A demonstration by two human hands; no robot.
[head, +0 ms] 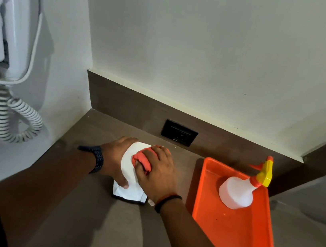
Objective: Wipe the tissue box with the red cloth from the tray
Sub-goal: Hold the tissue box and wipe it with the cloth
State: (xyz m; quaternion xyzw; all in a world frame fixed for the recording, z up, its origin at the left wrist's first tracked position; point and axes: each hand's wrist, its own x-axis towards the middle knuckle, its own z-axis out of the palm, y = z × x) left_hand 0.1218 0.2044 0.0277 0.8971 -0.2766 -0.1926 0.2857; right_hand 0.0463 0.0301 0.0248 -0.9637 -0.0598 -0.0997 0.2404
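A white tissue box (127,189) stands on the brown counter near the back wall. My left hand (116,159) grips its left side, thumb on the front face. On top of the box my right hand (156,171) presses down a bunched red cloth (142,160), which shows between and in front of the fingers. The orange tray (234,238) lies on the counter to the right of the box.
A white spray bottle (237,191) with a yellow and orange trigger stands in the tray's far end. A black wall socket (178,133) sits in the brown backsplash behind the box. A wall-mounted hair dryer with a coiled cord (15,119) hangs at the left.
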